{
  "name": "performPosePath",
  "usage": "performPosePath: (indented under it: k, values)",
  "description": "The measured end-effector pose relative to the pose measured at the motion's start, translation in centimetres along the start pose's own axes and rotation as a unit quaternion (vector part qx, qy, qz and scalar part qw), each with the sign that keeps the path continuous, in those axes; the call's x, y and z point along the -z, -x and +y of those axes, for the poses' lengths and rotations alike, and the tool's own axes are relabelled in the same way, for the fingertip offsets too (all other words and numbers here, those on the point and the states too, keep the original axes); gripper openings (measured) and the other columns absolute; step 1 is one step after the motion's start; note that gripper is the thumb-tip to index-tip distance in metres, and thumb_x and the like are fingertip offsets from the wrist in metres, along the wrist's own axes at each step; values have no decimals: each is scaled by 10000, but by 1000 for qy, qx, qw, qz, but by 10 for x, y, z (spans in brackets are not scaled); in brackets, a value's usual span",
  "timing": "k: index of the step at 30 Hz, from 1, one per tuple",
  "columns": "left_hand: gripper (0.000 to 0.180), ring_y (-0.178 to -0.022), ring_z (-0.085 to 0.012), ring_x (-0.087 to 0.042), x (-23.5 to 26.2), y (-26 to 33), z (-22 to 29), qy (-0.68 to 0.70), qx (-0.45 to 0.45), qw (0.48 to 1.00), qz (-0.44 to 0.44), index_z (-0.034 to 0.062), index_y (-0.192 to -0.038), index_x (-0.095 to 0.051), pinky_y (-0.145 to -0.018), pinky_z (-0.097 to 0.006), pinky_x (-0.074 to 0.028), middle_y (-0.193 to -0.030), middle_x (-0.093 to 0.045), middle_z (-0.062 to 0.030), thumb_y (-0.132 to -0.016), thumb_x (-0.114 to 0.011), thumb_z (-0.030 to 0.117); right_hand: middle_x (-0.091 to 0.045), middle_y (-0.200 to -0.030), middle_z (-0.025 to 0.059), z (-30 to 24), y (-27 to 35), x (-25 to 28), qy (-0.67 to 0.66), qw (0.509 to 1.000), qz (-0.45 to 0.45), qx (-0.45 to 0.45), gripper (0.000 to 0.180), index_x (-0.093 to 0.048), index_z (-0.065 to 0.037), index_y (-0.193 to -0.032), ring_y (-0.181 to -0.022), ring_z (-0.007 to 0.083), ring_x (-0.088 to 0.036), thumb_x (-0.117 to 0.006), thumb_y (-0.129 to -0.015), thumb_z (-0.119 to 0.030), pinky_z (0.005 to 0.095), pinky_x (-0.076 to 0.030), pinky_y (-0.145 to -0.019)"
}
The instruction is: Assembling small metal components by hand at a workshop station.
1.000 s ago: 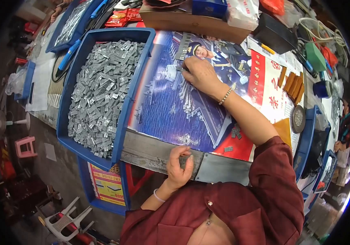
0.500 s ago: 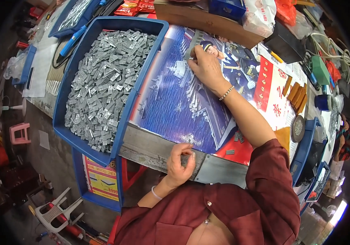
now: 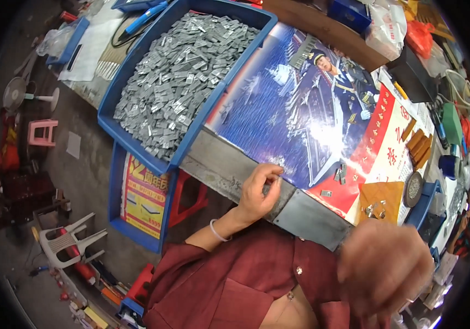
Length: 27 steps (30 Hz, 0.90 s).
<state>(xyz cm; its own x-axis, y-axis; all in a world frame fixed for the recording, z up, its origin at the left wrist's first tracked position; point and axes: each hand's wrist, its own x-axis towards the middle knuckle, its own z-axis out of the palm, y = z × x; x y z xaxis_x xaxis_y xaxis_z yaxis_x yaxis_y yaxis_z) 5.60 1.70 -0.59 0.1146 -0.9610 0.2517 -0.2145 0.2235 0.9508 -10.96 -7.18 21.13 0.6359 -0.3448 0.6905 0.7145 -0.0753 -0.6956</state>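
Observation:
Over the table's front edge, at the near edge of a glossy poster (image 3: 246, 123), is my left hand (image 3: 258, 193). Its fingers are curled in toward the thumb; whatever they hold, if anything, is too small to make out. My right hand (image 3: 384, 266) is raised close to the camera at the lower right, its fingers smeared by motion. Between the hands, several small grey rectangular pieces (image 3: 326, 193) lie on the poster's red border. A strip of grey pieces (image 3: 303, 52) lies at its far edge. Left of the poster, a blue bin (image 3: 191, 143) holds a heap of similar grey pieces (image 3: 177, 82).
A wooden block (image 3: 382, 193) with small metal bits is just beyond my right hand, beside a round dish (image 3: 413, 189). Brown wooden blocks (image 3: 420, 148) sit farther right. A long cardboard box (image 3: 328, 33) bounds the back. A lower blue tray (image 3: 115, 189) is under the bin.
My right hand has pulled back from the strip of grey pieces at the poster's far edge toward my body. My left hand remains curled near the table edge. The view has shifted.

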Motion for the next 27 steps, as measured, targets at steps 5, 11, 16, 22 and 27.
performPosePath:
  k: [5, 11, 16, 22, 27]
  values:
    - [192, -780, -171, -592, 27, -6, 30, -6, 1, 999, 42, -5, -1016, -600, -682, -266, -486, -955, -609, -116, -833, -578, -58, -646, -982, 67, -23, -4, -53, -55, 983, 174, -23, 103, -584, -93, -880, -789, 199, -653, -514, -955, -97, 341, -521, -742]
    - [136, -757, -123, -594, 62, -19, 50, 17, 15, 997, 73, -2, -993, -592, -687, -242, -474, -912, -620, -72, -868, -562, -47, -648, -935, 84, -28, 17, -50, -62, 993, 50, 86, 182, -593, -87, -850, -782, 215, -642, -527, -963, -212, 315, -510, -677]
    - [150, -752, -139, -595, 31, -26, 52, -39, 34, 997, -59, -22, -996, -612, -686, -251, -481, -910, -634, -89, -854, -578, -56, -628, -850, 207, -24, 83, -43, -60, 989, -81, 107, 285, -629, 55, -810, -685, 283, -626, -428, -952, -90, 368, -493, -616]
    - [165, -794, -321, -595, -58, -37, 41, -104, -61, 955, -271, -3, -972, -596, -679, -387, -483, -863, -579, -146, -811, -632, -3, -651, -800, 160, -29, 166, -69, 212, 920, 282, -172, 76, -618, -4, -777, -615, 218, -611, -687, -765, -34, 309, -482, -533]
    - [235, -853, -343, -558, -90, -33, 33, -200, -102, 914, -337, 12, -926, -568, -717, -428, -466, -895, -536, -142, -738, -709, 30, -639, -827, 116, -35, 200, -85, 262, 854, 328, -309, 87, -608, -14, -814, -690, 207, -618, -672, -757, -2, 289, -477, -608]
